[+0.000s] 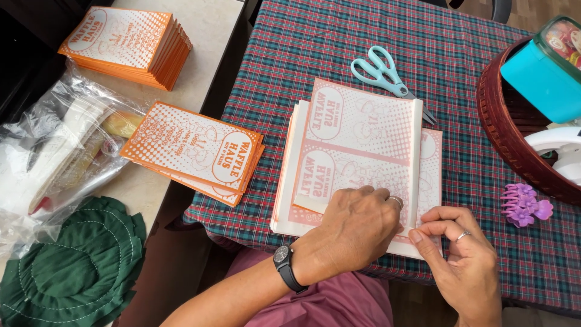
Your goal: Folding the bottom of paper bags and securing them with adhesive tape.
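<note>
Head view — both hands point(357, 233) on paper stack's point(357, 151) near edge

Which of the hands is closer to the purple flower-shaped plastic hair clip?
Right. The right hand lies just left of and below the hair clip; the left hand sits farther left on the paper stack.

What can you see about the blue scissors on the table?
The scissors have pale blue, plastic-looking loop handles and short grey metal blades. They look shut and lie flat on the checked tablecloth, handles toward the far side, blades pointing at the right-hand edge of the stack of printed sheets. The blade tips reach that stack's corner. Neither hand touches them.
</note>
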